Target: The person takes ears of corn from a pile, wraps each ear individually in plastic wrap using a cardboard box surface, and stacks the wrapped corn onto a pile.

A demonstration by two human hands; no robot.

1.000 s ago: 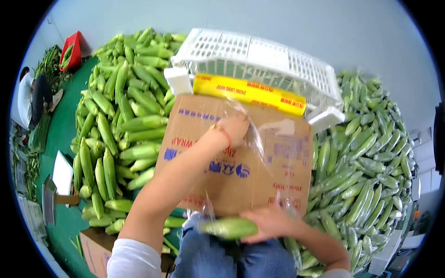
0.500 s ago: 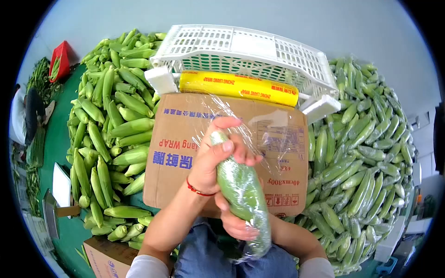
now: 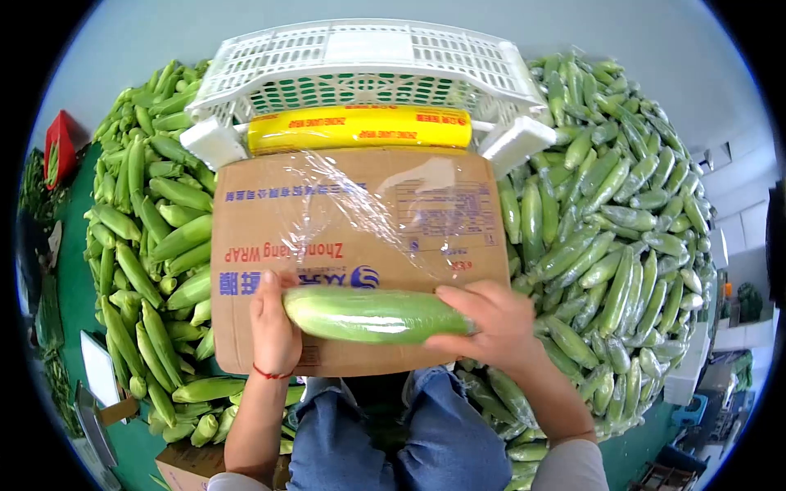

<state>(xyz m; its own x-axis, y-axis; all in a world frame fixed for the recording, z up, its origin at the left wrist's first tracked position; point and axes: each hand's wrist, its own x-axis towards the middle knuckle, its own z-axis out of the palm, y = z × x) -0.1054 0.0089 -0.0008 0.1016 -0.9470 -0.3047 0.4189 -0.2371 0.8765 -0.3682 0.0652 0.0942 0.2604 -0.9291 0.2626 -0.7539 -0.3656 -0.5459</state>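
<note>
A green ear of corn [image 3: 377, 315] in shiny clear film lies level over the front part of a brown cardboard box [image 3: 360, 237]. My left hand [image 3: 274, 327] is at its left end, fingers upright and closed against it. My right hand [image 3: 491, 323] grips the right end between thumb and fingers. Clear film is spread over the box top, coming from a yellow roll of wrap [image 3: 360, 128] at the box's far edge. White blocks hold the roll at both ends.
Unwrapped corn [image 3: 155, 237] is piled at the left, film-wrapped corn [image 3: 606, 245] at the right. A white plastic crate [image 3: 368, 61] stands behind the roll. Another cardboard box [image 3: 192, 466] sits at the lower left, a red container [image 3: 59, 150] at the far left.
The wrapped corn has turned from steeply tilted to level and is now above the box. My hands have moved apart to its two ends. The view has shifted to the right.
</note>
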